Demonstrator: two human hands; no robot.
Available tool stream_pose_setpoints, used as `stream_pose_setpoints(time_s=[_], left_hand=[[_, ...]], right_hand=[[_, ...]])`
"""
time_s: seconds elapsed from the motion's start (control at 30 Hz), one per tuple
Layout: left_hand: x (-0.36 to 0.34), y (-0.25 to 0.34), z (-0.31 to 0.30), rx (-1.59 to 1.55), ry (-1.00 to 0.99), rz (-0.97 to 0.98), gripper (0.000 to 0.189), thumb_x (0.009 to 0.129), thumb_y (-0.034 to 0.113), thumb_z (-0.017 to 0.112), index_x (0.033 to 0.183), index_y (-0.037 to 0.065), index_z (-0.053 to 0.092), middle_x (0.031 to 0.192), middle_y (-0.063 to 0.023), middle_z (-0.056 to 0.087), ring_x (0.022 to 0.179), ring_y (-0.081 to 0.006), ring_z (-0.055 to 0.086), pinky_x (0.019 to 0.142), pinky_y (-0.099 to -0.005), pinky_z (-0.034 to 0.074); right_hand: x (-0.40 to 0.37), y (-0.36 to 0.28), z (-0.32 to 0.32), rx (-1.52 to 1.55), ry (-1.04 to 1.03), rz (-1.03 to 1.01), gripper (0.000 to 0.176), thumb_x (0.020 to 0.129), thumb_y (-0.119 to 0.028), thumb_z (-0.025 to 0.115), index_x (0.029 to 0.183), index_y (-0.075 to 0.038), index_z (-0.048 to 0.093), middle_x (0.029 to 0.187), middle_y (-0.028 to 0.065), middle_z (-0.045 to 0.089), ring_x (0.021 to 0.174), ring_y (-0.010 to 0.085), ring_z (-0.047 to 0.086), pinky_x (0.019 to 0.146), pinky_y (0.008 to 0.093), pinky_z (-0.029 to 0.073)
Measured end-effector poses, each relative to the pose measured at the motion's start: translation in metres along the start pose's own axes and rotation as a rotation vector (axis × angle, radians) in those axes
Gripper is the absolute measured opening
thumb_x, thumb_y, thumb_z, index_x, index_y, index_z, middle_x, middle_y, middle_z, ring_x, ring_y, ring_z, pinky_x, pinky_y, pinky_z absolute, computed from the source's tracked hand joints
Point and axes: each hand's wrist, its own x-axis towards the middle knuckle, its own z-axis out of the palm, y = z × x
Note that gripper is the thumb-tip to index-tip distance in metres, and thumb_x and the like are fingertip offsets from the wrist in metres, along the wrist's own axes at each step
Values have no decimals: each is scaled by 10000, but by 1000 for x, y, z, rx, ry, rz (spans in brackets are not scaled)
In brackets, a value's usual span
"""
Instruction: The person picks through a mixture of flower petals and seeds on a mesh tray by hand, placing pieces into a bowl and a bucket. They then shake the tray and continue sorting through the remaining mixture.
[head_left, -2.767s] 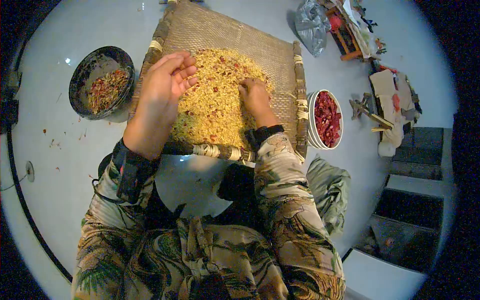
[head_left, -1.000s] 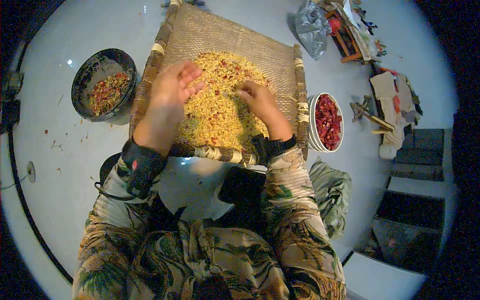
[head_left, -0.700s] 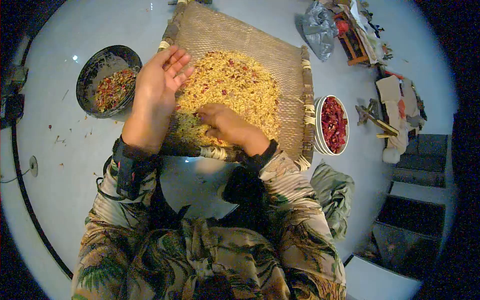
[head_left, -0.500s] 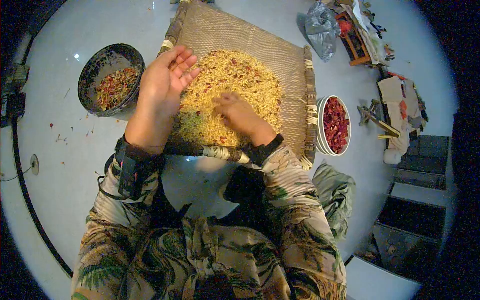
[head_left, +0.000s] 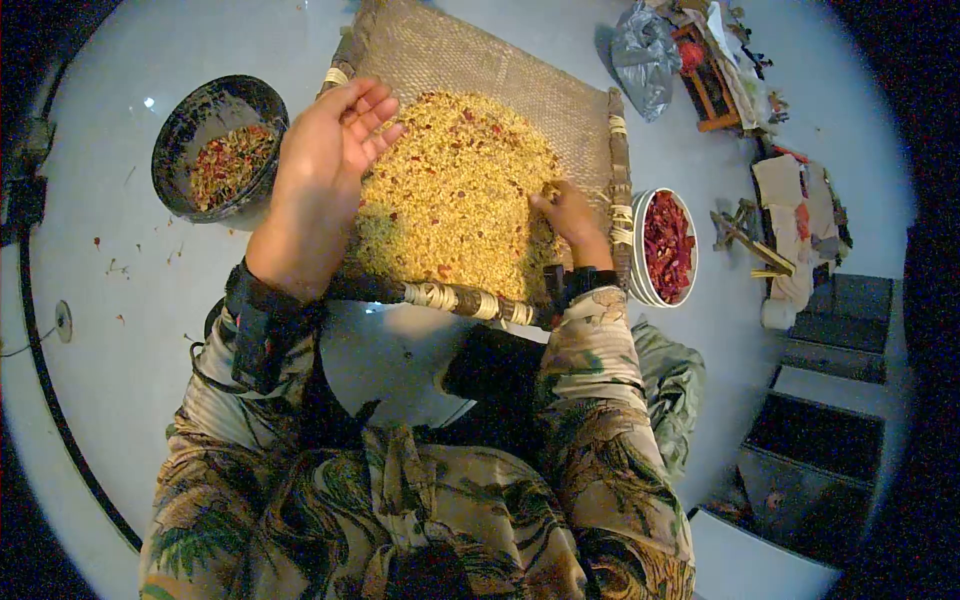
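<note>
A woven tray [head_left: 500,50] with a rough wooden frame bears a wide layer of yellow seeds [head_left: 450,190] mixed with red and dark bits. My left hand [head_left: 340,140] hovers over the tray's left side, palm turned up and inward, fingers apart and holding nothing. Over the right part of the seed layer is my right hand [head_left: 570,215], its thumb and fingers bent close together at the seeds. Whatever may be between its fingertips is too small to make out.
A black bowl [head_left: 165,150] with red and brown scraps stands left of the tray. On the right is a white bucket [head_left: 692,285] of dried red pieces. Farther right lie a grey plastic bag [head_left: 645,65], a wooden stool [head_left: 718,122] and dark steps [head_left: 835,345].
My right hand has moved right across the seeds, from the middle of the layer to its right edge. My left hand has stayed nearly in place.
</note>
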Motion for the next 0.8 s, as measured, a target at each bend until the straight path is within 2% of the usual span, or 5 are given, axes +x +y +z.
stream_pose_setpoints(time_s=[0.2, 0.5, 0.6, 0.7, 0.8], left_hand=[[2, -4, 0, 19, 19, -17, 224, 891, 164, 458, 1025, -12, 497, 957, -108, 563, 862, -205, 563, 735, -349, 495], [2, -3, -1, 10, 20, -49, 211, 903, 148, 451, 1052, 10, 505, 931, -74, 574, 854, -176, 573, 747, -309, 491], [2, 0, -1, 8, 13, -53, 201, 900, 144, 457, 1044, 13, 509, 925, -70, 574, 852, -175, 574, 744, -308, 491], [5, 0, -6, 11, -31, -45, 217, 894, 157, 460, 1037, 0, 502, 946, -88, 564, 858, -190, 568, 741, -329, 489], [4, -1, -4, 3, -57, -51, 203, 894, 150, 467, 1032, 7, 506, 928, -76, 571, 854, -183, 570, 743, -313, 488]], right_hand=[[18, -19, 51, 54, -92, 61, 609, 784, -385, 610, 1185, 41, 440, 922, 219, 603, 843, 331, 599, 678, 391, 483], [-8, -84, -22, 1211, -67, -7, 448, 820, -354, 603, 1090, -11, 505, 842, 73, 597, 643, 131, 547, 491, 274, 423], [3, -13, -5, 593, -155, 42, 444, 794, -392, 629, 996, -3, 558, 786, 75, 600, 581, 149, 545, 481, 300, 421], [-42, -12, -27, 71, -503, 100, 494, 750, -477, 640, 860, 2, 595, 736, 106, 597, 564, 174, 550, 481, 325, 418], [-60, 0, -14, 69, -587, -46, 528, 723, -508, 646, 823, 8, 594, 726, 125, 593, 570, 199, 548, 470, 340, 410]])
